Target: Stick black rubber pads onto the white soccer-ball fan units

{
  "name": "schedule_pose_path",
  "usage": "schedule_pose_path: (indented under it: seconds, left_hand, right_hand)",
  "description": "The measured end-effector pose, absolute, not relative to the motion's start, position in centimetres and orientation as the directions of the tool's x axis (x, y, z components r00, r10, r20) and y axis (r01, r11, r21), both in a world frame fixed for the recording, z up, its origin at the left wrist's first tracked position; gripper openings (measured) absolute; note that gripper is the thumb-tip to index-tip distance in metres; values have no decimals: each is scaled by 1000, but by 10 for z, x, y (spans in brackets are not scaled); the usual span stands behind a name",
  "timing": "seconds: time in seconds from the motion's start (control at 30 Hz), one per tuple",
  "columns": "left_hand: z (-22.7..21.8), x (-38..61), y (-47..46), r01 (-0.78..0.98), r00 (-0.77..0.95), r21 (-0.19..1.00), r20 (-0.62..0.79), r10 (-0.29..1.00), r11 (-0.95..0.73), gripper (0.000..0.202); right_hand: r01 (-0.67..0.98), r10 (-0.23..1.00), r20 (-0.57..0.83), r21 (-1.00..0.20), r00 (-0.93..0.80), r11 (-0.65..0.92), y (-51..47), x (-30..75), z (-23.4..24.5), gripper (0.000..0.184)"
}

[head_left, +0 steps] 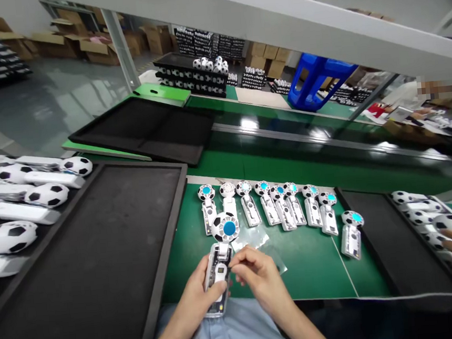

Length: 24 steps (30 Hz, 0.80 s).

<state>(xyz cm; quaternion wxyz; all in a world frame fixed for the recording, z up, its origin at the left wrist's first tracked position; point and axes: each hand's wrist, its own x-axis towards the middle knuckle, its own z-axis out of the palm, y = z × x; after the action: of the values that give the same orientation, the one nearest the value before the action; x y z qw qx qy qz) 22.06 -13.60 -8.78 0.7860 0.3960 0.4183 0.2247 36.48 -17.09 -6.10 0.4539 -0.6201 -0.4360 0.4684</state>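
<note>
Our left hand (pixel 195 299) grips a clear-plastic handheld fan (pixel 218 265) with a round, football-patterned head; our right hand (pixel 257 275) pinches its glossy casing.

Left hand (pixel 198 298): curled closed, thumb on top.
Right hand (pixel 259 280): fingertips pinched, just beside the left.
Forearms (pixel 290 322): bare, angled inward.

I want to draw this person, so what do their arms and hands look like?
The left hand and right hand are bare, with no gloves, and I can't see any rings or a watch. The forearms have no sleeves over them. A pale blue shirt shows below them.
</note>
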Motion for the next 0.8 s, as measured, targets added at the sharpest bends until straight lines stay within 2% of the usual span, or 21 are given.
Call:
schedule_pose_path:
  seconds: [0.13,0.3,0.67,0.8]
  left_hand:
    - [-88,220,-133,45,554,885,-408,726,463,48]
    - [-88,220,-131,89,552,911,-381,742,402,49]
    - [-83,221,-132,97,530,911,-388,753,401,52]
    - [-82,221,-132,65,536,905,-387,751,420,50]
  right_hand:
    - [306,978,-133,-935,161,-178,-171,352,-55,13]
    - [479,987,-64,-868,150,-129,-173,351,-54,15]
    - [521,984,-27,-846,176,-116,-174,343,-49,17]
    - [554,986,49,-831,157,-47,-180,342,-56,22]
